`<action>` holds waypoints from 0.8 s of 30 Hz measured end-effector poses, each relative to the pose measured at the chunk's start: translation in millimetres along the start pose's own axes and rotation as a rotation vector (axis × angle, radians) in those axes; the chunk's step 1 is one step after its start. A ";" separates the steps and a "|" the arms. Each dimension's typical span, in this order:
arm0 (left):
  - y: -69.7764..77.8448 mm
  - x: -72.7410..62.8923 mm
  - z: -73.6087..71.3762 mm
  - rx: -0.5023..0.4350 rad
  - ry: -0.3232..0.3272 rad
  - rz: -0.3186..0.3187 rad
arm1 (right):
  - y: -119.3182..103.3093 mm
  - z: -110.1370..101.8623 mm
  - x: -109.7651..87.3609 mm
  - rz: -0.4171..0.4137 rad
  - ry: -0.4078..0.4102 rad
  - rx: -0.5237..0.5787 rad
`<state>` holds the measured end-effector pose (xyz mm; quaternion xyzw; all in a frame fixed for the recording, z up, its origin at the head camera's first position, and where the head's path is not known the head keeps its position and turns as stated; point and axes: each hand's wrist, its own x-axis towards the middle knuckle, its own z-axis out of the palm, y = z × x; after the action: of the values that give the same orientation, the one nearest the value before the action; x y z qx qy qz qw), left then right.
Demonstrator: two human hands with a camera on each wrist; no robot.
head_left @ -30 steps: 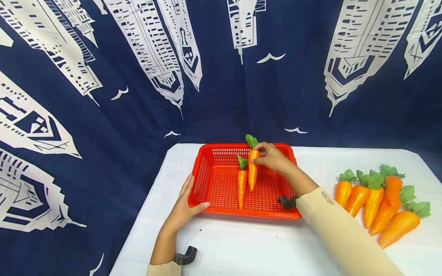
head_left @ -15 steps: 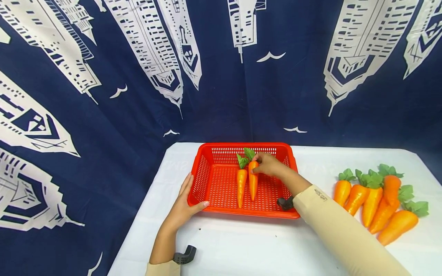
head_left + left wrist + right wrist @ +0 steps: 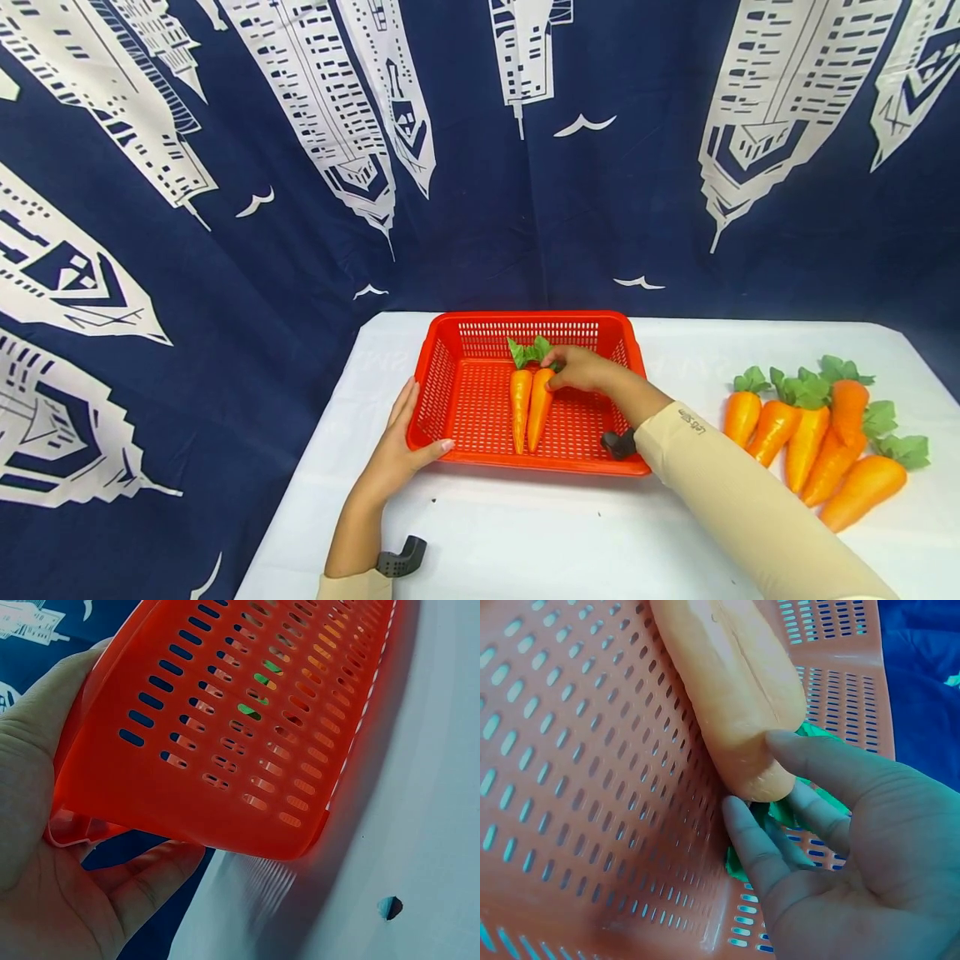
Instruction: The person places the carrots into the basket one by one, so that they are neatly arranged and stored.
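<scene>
In the head view, two orange carrots with green leaves lie side by side in a red perforated basket [image 3: 480, 461]. My right hand [image 3: 581, 369] reaches in over the right side and holds the right carrot [image 3: 540, 407] by its leafy end. The right wrist view shows the thumb on that carrot [image 3: 739, 697] and a fingertip at its thick end. Next to it lies the left carrot [image 3: 521, 408]. My left hand [image 3: 397, 446] rests against the basket's front left corner, its fingers straight along the side and its thumb at the front rim.
Several more carrots [image 3: 810, 442] with leaves lie in a group on the white table [image 3: 525, 542], right of the basket. Behind the table hangs a dark blue cloth [image 3: 480, 250] with white buildings and birds. A small dark speck [image 3: 390, 907] lies near the basket's front.
My right hand has lowered the right carrot into the basket and brought it left, against the other carrot. The left carrot has shifted slightly left. My left hand has stayed at the corner.
</scene>
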<state>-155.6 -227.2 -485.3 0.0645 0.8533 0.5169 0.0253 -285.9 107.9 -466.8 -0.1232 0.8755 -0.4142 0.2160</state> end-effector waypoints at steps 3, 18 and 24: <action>0.2 -0.7 0.0 -0.007 -0.005 -0.007 | 0.7 0.2 1.4 -0.012 -0.014 0.001; 1.6 -1.2 0.7 -0.019 -0.005 -0.013 | 1.9 0.3 2.3 -0.088 0.000 0.013; -0.3 -0.5 1.0 -0.017 -0.002 -0.009 | 5.3 -1.8 5.0 -0.111 0.097 0.057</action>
<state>-155.1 -226.5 -486.0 0.0611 0.8491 0.5239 0.0289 -291.3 110.4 -471.2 -0.1451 0.8646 -0.4560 0.1535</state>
